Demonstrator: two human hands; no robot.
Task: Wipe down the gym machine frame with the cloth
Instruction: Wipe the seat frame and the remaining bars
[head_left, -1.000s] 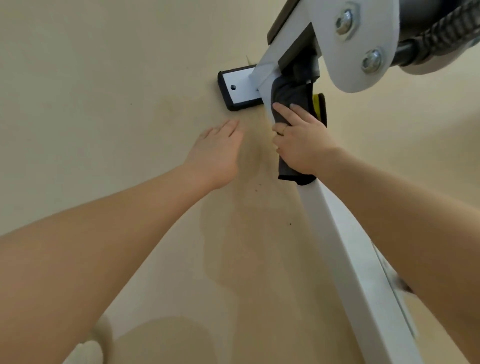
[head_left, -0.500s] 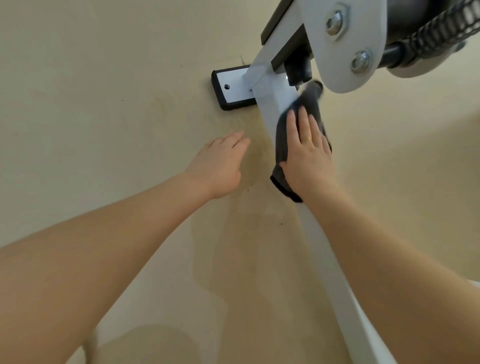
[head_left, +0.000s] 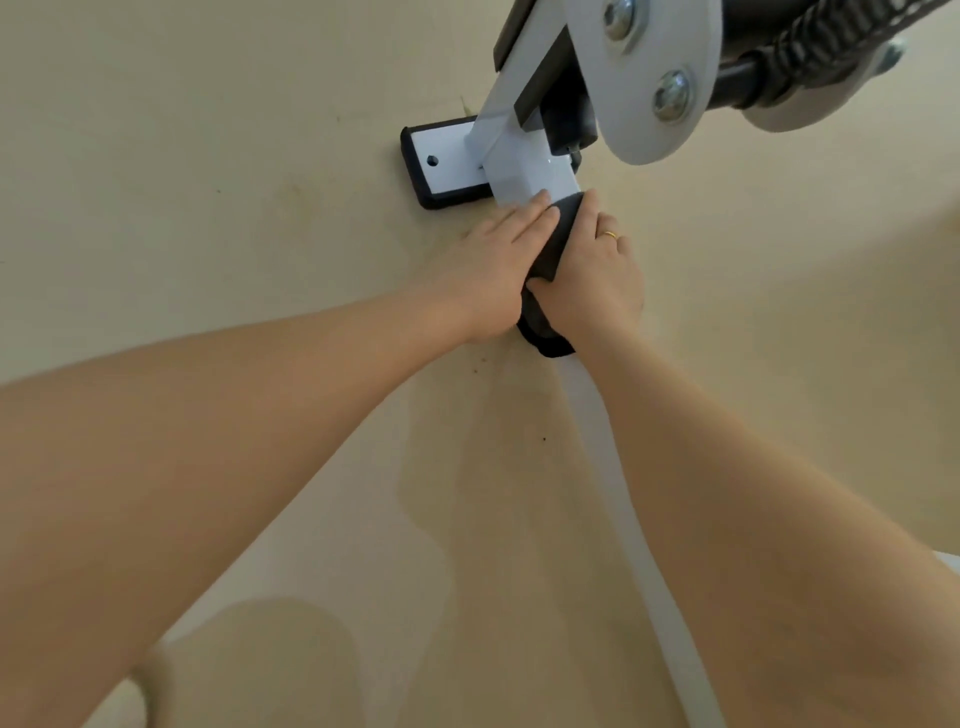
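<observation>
From the head camera, looking down at a beige floor (head_left: 208, 260), a white frame bar (head_left: 524, 176) of the gym machine runs from the lower edge of the view up toward 12 o'clock, where it meets a white foot plate with black rubber edging (head_left: 441, 161) lying flat on the floor at about 11 o'clock from the hands. A dark cloth (head_left: 558, 234) is wrapped over the bar just below that joint — its lower end bunches out beneath the wrists at 6 o'clock from the hands. The right hand (head_left: 592, 275) curls around the cloth and the bar, thumb tucked against the fabric; a gold ring (head_left: 610, 235) sits on one finger. The left hand (head_left: 493, 265) lies beside it at 9 o'clock, fingers straight and flat, its fingertips resting on the edge of the cloth and the white bar. At 1 o'clock, high in the view, a rounded white plate (head_left: 649, 119) carries two bolts — behind it a black rod with a coiled spring (head_left: 810, 31) angles off toward 2 o'clock. Both bare forearms reach in from the lower corners.
</observation>
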